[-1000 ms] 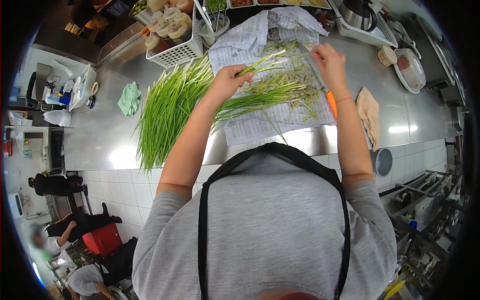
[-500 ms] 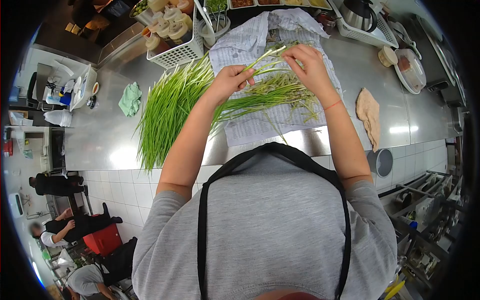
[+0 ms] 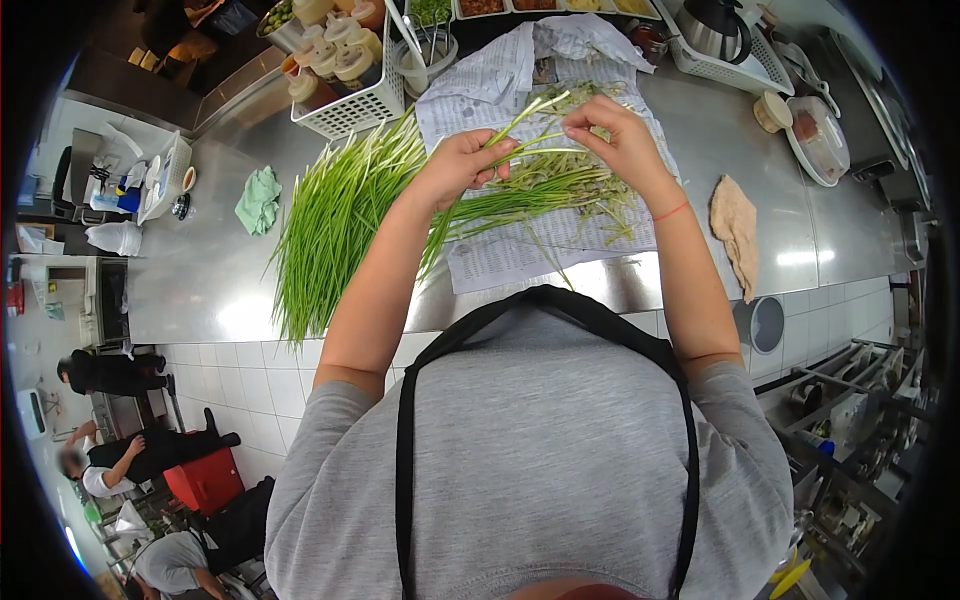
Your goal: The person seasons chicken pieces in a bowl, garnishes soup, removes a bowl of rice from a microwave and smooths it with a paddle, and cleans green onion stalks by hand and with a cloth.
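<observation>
Green stalks (image 3: 531,111) held above a metal desk (image 3: 215,285)

The left hand's (image 3: 462,170) grip is closed around a few stalks, pale ends pointing away from the person. The right hand's (image 3: 615,140) fingertips meet those ends – whether they pinch one cannot be told. Below, newspaper (image 3: 490,265) carries loose greens (image 3: 550,198) and withered scraps (image 3: 622,215); a thick green pile (image 3: 335,225) lies to its left. The shiny desk also bears a green cloth (image 3: 259,200), a tan cloth (image 3: 735,235) and a white basket (image 3: 350,113) of bottles (image 3: 350,62). Beyond its near edge stretch white floor tiles (image 3: 225,385), with a grey bin (image 3: 763,325) at right and, far left, a red box (image 3: 205,480) near dark-clothed co-workers (image 3: 115,373).
</observation>
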`<act>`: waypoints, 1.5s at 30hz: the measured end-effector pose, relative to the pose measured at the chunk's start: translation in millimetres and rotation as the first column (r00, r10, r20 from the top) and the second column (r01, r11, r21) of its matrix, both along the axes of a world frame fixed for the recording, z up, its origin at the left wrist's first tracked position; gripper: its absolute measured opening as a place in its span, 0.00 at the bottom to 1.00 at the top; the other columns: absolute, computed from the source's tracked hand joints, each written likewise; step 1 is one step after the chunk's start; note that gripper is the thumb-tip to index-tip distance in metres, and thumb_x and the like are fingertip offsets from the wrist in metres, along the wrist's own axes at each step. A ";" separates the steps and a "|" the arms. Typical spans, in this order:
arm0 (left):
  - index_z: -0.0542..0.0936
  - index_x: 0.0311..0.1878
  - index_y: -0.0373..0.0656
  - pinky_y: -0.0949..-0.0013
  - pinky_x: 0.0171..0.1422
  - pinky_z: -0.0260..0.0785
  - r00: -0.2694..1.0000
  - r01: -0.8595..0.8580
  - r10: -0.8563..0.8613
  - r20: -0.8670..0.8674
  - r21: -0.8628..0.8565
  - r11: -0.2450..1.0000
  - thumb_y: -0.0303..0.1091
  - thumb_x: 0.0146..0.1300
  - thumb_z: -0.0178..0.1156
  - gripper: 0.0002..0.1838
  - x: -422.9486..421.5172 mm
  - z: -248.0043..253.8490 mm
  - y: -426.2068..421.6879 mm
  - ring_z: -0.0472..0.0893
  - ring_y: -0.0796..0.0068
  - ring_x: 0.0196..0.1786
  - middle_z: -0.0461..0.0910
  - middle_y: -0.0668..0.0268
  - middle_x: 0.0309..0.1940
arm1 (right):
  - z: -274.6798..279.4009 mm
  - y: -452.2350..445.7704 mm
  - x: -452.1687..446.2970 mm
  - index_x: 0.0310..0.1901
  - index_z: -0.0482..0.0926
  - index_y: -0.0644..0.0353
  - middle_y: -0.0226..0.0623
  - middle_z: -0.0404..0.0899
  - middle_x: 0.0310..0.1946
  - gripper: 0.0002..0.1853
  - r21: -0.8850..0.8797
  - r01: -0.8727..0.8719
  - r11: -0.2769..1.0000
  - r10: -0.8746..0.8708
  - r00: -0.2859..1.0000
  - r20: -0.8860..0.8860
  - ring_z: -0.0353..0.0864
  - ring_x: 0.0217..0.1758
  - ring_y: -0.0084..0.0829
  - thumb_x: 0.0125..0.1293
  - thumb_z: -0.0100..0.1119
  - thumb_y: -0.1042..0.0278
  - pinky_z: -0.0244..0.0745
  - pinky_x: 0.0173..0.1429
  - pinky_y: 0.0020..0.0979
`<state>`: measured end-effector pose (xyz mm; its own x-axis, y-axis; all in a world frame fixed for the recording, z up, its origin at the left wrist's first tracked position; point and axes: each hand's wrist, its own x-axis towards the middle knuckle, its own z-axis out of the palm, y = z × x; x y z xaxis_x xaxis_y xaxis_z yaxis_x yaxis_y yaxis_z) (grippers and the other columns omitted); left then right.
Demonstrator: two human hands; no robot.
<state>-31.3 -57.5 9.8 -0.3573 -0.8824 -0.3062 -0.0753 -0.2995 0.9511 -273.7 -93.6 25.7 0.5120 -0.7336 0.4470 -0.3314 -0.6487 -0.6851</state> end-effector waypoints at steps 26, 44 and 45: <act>0.77 0.40 0.40 0.83 0.23 0.55 0.991 0.055 -0.046 0.124 -0.067 0.996 0.35 0.61 0.57 0.09 -12.1 8.2 4.9 0.65 0.89 0.19 0.78 0.71 0.22 | 16.8 17.0 36.6 0.44 0.77 0.41 0.25 0.70 0.46 0.17 -0.546 0.191 0.816 -0.289 0.952 -0.098 0.67 0.51 0.30 0.49 0.65 0.60 0.56 0.57 0.44; 0.75 0.42 0.38 0.76 0.36 0.66 0.974 0.056 0.035 0.223 -0.389 0.919 0.37 0.60 0.60 0.13 -13.9 -12.8 4.3 0.73 0.82 0.29 0.76 0.69 0.27 | 2.7 12.1 15.7 0.32 0.76 0.51 0.22 0.73 0.41 0.05 -0.451 0.214 0.867 -0.288 0.952 -0.100 0.69 0.49 0.30 0.54 0.61 0.67 0.54 0.60 0.43; 0.75 0.43 0.38 0.76 0.37 0.66 0.984 0.032 0.040 0.172 -0.397 0.917 0.38 0.60 0.60 0.14 -15.4 -8.7 6.2 0.72 0.83 0.29 0.76 0.70 0.28 | 2.1 12.7 15.0 0.32 0.75 0.51 0.23 0.73 0.42 0.05 -0.435 0.203 0.877 -0.275 0.955 -0.108 0.69 0.49 0.31 0.54 0.61 0.68 0.54 0.60 0.41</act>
<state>-46.7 -51.3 1.1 -0.3269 -0.9450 0.0125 -0.2489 0.0989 0.9635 -258.6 -80.9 27.8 0.4356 -0.6082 0.6636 -0.5954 -0.7476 -0.2943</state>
